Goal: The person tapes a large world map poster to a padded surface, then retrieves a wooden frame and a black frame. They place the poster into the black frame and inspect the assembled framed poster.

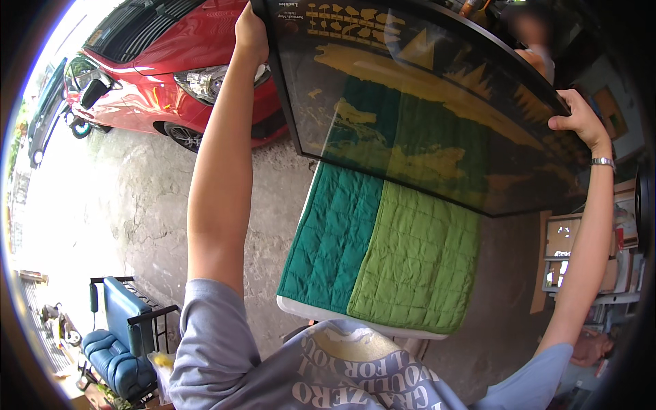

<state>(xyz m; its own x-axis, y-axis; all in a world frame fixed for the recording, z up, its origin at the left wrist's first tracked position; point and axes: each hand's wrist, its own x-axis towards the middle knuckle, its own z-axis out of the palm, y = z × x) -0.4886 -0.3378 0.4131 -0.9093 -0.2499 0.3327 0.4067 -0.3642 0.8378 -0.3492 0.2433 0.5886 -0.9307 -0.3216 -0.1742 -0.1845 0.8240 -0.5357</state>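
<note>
I hold a large dark glass-fronted framed picture (437, 102) raised in front of me, tilted, with yellow shapes printed on it. My left hand (251, 34) grips its upper left edge. My right hand (581, 119), with a metal wristwatch, grips its right edge. Below the frame lies a quilted pad (376, 253), dark green on the left and light green on the right, spread over a white table (301, 309). The glass is see-through and shows the pad behind it.
A red car (171, 61) is parked at the upper left on rough concrete ground (143, 205). A blue padded chair with a black frame (126, 328) stands at the lower left. Shelves with boxes and pictures (588, 260) fill the right side.
</note>
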